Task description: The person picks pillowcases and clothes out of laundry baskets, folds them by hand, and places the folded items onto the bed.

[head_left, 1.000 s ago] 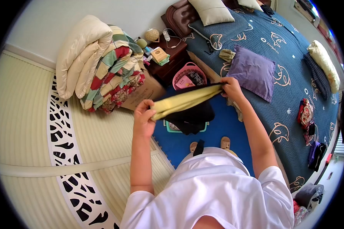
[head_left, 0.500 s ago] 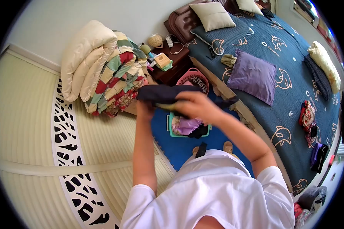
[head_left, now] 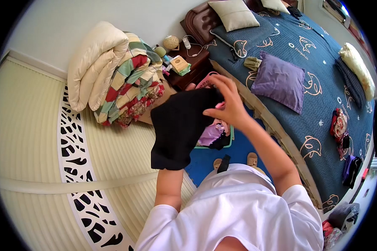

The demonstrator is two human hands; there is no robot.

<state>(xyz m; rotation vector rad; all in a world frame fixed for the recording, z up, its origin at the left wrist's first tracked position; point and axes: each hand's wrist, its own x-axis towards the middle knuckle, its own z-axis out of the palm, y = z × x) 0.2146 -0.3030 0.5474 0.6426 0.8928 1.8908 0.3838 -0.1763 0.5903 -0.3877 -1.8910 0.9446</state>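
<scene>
A black garment (head_left: pixel 182 125) is drawn over my left forearm (head_left: pixel 169 184) and covers most of my left hand. What looks like a fingertip (head_left: pixel 190 86) shows past its far edge; the other fingers of that hand are hidden. My right hand (head_left: pixel 230 102) is at the garment's right side, open, with its fingers and thumb apart. Whether those fingers touch the cloth I cannot tell. Below, on the floor, a green basket (head_left: pixel 228 142) holds a lilac cloth (head_left: pixel 211 134) and other clothing. Behind my right hand is a pink basket (head_left: pixel 205 79), partly hidden.
To the right is a bed with a blue dolphin cover (head_left: pixel 280 125), a purple pillow (head_left: pixel 278 83) and clothes (head_left: pixel 339 125). Folded quilts (head_left: pixel 98 67) are piled at the left, beside a nightstand (head_left: pixel 194 73). A blue mat (head_left: pixel 201 167) lies underfoot.
The black garment was stretched sideways between my hands; now it hangs over my left hand and forearm. My right hand has let go and spread its fingers.
</scene>
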